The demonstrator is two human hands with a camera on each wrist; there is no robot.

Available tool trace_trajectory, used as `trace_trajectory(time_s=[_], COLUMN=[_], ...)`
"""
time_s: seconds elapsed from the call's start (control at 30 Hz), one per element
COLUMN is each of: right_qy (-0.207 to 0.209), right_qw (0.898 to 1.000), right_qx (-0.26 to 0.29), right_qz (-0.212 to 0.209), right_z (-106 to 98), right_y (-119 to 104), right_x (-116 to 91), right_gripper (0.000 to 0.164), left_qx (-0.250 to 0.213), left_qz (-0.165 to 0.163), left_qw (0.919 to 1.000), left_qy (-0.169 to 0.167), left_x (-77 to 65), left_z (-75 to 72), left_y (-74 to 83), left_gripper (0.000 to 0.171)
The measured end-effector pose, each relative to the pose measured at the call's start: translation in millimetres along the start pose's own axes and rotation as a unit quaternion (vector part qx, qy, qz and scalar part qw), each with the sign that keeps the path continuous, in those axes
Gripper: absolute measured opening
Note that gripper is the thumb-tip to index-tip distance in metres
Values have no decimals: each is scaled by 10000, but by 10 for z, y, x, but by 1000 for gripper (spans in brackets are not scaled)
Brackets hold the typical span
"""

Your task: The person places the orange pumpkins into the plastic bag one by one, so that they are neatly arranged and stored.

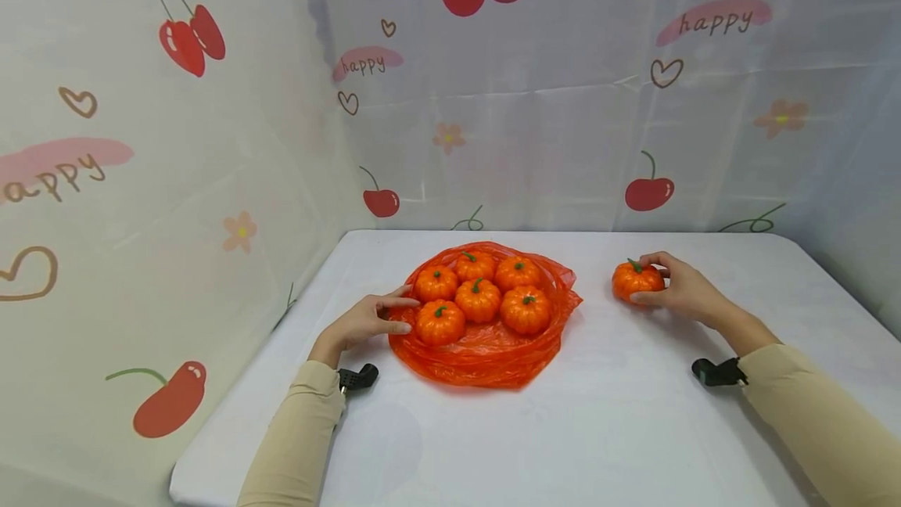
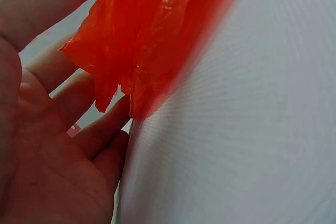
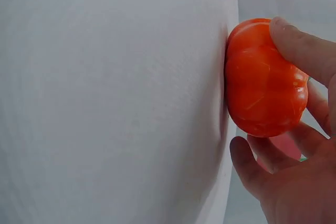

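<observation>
Several small orange pumpkins with green stems, one of them a front-left pumpkin [image 1: 439, 323], sit on a crumpled red plastic bag [image 1: 486, 362] spread on the table. At the bag's left edge is my left hand [image 1: 362, 321], its fingers loosely extended against the plastic. The left wrist view has the bag's edge [image 2: 152, 40] lying over those fingers, the palm bare. Off to the right, my right hand [image 1: 686, 290] grips a single pumpkin [image 1: 633, 282] between thumb and fingers. Close up, this pumpkin [image 3: 262, 82] is right at the table surface, the thumb across its side.
A white-covered table [image 1: 591, 429] spans the area under both hands. Behind it and to the left hang pale curtains [image 1: 549, 139] printed with cherries, hearts and the word happy. A black wrist mount [image 1: 718, 372] sticks out from the right sleeve, another [image 1: 359, 376] from the left.
</observation>
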State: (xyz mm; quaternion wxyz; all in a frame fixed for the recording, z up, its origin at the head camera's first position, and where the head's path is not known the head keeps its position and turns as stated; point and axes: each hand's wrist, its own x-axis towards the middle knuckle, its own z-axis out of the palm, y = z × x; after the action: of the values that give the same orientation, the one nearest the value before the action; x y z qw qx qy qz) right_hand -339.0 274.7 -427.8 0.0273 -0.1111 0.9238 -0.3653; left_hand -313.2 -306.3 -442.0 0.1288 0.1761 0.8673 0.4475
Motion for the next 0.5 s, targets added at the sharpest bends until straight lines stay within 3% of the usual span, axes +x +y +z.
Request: trace_trajectory(time_s=[0.5], right_qy=[-7], right_qw=[9998], right_qx=[26], right_qz=[215], right_z=[-69], right_y=[-119], right_x=[-22], right_gripper=[80], left_qx=[22], left_qz=[39], left_qw=[10000], left_qy=[-7], left_x=[-18], left_z=[0], left_y=[12], left_gripper=[52])
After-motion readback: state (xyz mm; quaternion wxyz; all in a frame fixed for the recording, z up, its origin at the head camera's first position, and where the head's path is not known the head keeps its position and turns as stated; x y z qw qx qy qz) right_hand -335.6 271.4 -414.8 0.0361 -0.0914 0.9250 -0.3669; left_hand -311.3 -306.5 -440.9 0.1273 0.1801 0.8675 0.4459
